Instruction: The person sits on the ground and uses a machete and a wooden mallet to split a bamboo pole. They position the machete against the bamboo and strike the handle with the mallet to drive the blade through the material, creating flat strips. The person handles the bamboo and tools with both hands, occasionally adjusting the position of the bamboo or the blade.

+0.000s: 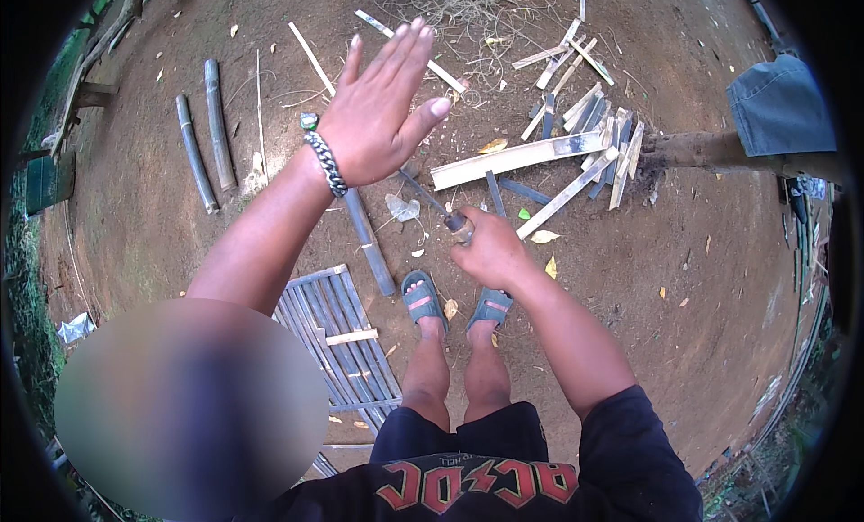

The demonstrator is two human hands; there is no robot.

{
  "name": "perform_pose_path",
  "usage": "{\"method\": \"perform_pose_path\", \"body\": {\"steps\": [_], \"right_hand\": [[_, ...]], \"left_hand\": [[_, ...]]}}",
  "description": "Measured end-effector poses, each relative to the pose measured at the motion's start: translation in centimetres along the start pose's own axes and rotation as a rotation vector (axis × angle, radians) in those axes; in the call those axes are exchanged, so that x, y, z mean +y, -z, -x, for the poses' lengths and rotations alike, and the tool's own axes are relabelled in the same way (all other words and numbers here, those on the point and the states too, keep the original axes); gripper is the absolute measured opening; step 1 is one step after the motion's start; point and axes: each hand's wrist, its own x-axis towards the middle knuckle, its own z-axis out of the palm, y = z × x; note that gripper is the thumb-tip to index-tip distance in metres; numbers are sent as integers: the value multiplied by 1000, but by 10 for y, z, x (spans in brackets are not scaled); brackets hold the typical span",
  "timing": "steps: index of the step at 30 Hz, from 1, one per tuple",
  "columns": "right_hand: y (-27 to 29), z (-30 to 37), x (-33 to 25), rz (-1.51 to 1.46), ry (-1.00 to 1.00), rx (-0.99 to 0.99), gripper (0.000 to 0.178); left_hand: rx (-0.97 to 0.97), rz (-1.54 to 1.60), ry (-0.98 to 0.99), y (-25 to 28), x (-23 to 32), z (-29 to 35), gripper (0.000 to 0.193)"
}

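Surface: bare brown soil, outdoors, strewn with dry leaves; landmark taken as the pile of split bamboo. A wide trough-shaped piece juts left from the pile; a log extends to its right, blue-grey cloth draped over the log's outer part. Above and left of the pile: a tangle of dry fibres. Well left of it: two dark poles; below left, a third pole and a slatted panel. Just below left of the pile, the right hand is wrapped around the wooden handle of a bladed tool, blade angled up and left, tip not discernible. Left of the pile, the left hand is raised flat, fingers extended, chain bracelet at the wrist; it obscures the ground beneath. Writing: dark shirt, below the pile, bears large red angular lettering and smaller pale print.
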Motion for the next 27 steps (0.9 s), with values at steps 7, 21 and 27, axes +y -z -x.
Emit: {"method": "perform_pose_path", "body": {"steps": [7,21,27], "right_hand": [[-5,-12,10,88,96,3,54],[4,-18,40,101,30,103,53],[30,-29,49,101,-21,158,52]], "left_hand": [[-287,-24,57,-60,-8,18,81],[-561,-42,-191,-35,-45,28,52],[-489,-179,-264,-63,-56,-7,21]]}}
